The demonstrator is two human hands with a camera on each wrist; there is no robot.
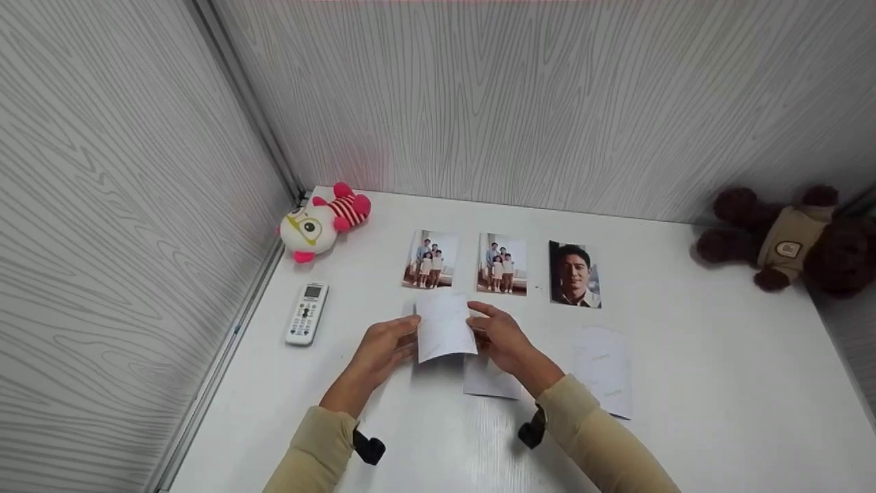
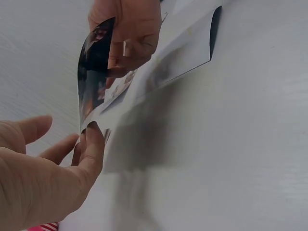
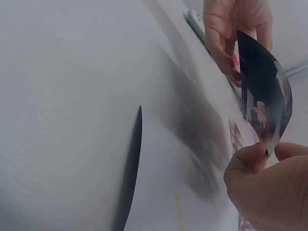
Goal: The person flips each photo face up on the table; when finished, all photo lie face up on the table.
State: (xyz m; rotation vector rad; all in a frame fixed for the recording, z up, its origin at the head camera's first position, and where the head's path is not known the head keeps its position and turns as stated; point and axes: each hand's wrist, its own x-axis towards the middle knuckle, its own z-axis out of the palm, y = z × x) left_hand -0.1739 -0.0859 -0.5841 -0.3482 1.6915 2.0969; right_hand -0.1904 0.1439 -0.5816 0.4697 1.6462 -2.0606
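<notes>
Both hands hold a photo print [image 1: 446,322] above the table, its white back turned up and its sheet bowed. Its dark picture side [image 2: 91,67] shows from below in the left wrist view. My left hand [image 1: 384,344] grips the left edge with its fingertips. At the opposite edge, my right hand [image 1: 506,340] pinches the print between thumb and fingers, as the right wrist view shows. Partly under the held print and right hand lies a face-down photo [image 1: 494,382]. Another face-down photo [image 1: 603,363], slightly curled, lies right of the right forearm.
Farther back lie three face-up photos in a row: a family photo [image 1: 431,260], a matching family photo [image 1: 503,264] and a portrait [image 1: 575,275]. A remote control [image 1: 307,313] and a striped plush toy [image 1: 315,226] are at left. A brown teddy bear [image 1: 790,239] lies back right, by the walls.
</notes>
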